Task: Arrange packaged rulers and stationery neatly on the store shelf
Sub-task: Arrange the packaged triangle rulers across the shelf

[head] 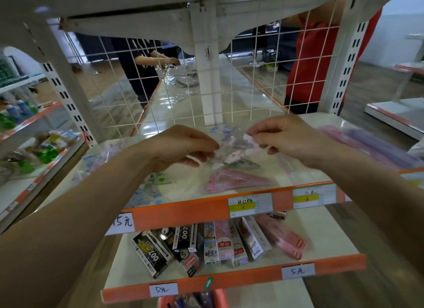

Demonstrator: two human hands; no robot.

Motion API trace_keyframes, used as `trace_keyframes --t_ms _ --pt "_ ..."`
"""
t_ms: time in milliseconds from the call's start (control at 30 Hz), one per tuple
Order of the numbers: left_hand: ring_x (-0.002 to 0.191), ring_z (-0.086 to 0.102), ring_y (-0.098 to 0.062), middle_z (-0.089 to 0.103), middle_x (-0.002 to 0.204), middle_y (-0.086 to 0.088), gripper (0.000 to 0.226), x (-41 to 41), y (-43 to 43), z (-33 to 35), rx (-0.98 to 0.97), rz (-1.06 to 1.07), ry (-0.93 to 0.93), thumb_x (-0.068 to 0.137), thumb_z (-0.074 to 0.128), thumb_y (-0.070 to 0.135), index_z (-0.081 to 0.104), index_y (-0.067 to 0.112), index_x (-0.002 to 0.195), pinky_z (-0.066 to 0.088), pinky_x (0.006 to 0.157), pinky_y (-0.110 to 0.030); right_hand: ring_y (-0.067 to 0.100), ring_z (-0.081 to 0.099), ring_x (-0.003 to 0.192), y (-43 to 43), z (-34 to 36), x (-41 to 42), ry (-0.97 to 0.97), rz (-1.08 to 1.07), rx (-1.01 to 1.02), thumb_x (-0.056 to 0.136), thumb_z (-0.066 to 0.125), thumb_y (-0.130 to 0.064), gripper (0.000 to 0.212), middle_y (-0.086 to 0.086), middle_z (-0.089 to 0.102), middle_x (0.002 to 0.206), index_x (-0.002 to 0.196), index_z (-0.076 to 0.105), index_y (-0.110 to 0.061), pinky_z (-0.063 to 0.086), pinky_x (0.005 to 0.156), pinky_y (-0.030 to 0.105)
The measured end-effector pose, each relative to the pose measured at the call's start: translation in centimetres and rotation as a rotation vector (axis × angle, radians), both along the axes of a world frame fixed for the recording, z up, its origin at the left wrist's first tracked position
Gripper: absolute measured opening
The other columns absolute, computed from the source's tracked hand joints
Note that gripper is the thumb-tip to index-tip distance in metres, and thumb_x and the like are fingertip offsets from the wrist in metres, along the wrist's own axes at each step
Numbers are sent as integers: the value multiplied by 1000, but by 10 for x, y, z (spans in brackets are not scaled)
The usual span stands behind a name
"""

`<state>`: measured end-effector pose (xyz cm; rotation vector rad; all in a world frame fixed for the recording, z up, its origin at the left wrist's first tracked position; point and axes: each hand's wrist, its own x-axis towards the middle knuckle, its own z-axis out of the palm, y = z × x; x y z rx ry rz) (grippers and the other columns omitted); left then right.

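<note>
I am pinching one clear packet (231, 147) between my left hand (183, 147) and right hand (289, 140). Both are hovering over one pink packet (238, 180), behind the orange shelf edge (183, 213).

White store shelf (305, 122) with orange front edge, clear-wrapped pink rulers (238, 181), blue-patterned packets (98, 158), purple packets (367, 145) lying flat.

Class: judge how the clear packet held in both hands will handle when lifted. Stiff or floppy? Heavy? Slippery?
Probably floppy: the clear packet crinkles between the left hand and right hand. Likely light, since fingertip pinches alone seem to hold it up. Its glossy film may be slippery.
</note>
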<state>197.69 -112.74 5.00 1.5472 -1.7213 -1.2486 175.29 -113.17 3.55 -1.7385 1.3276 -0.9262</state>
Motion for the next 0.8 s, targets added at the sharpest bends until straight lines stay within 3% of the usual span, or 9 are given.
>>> trace_keyframes --t_ms 133,233,333,400,500,567,700,800 --pt "65 51 -12 60 78 -1 10 -13 -3 9 -138 98 -35 84 69 24 68 17 91 46 59 -23 -7 56 53 -4 17 14 -70 -28 -132 88 62 -7 12 -9 64 74 93 70 -15 45 50 11" --pt "70 53 -12 60 81 3 24 -13 -7 10 -236 199 -66 85 66 39 68 17 94 47 63 -23 -5 58 63 -2 29 18 -21 -129 -437 88 63 -12 10 -10 66 78 91 72 -16 47 61 12" --pt "83 59 -16 64 94 0 25 -14 -10 10 -396 330 -38 87 64 38 66 15 98 46 73 -24 14 62 72 5 36 24 306 -230 -930 87 58 -14 13 2 67 85 90 71 -11 54 66 32" --pt "92 63 -25 65 99 -8 36 -19 -9 13 -227 283 183 91 56 43 63 8 100 50 83 -31 25 63 70 6 33 31 483 -246 -1154 86 56 -14 15 9 66 84 86 70 -8 52 56 38" --pt "82 66 -26 68 89 -13 40 -30 0 14 174 45 669 98 37 36 59 3 99 54 83 -37 27 64 70 8 18 43 598 -164 -1137 87 55 -16 17 9 66 84 85 69 -8 51 52 33" --pt "75 65 -22 67 80 -11 35 -30 -1 9 238 18 798 97 33 27 59 3 95 57 78 -35 28 65 73 6 7 46 606 -116 -1074 87 50 -19 22 9 65 85 88 69 -8 52 52 35" --pt "82 62 -25 64 89 -14 34 -24 -8 -4 271 14 756 96 36 29 58 4 100 52 88 -40 25 64 71 4 -9 40 639 -48 -987 86 46 -21 27 9 64 85 88 69 -8 53 54 33" --pt "79 62 -24 64 85 -13 26 -30 -9 -12 243 4 651 98 41 25 59 6 96 56 80 -37 23 64 74 5 -23 41 663 16 -951 85 46 -24 30 6 65 89 90 70 -9 53 59 31"
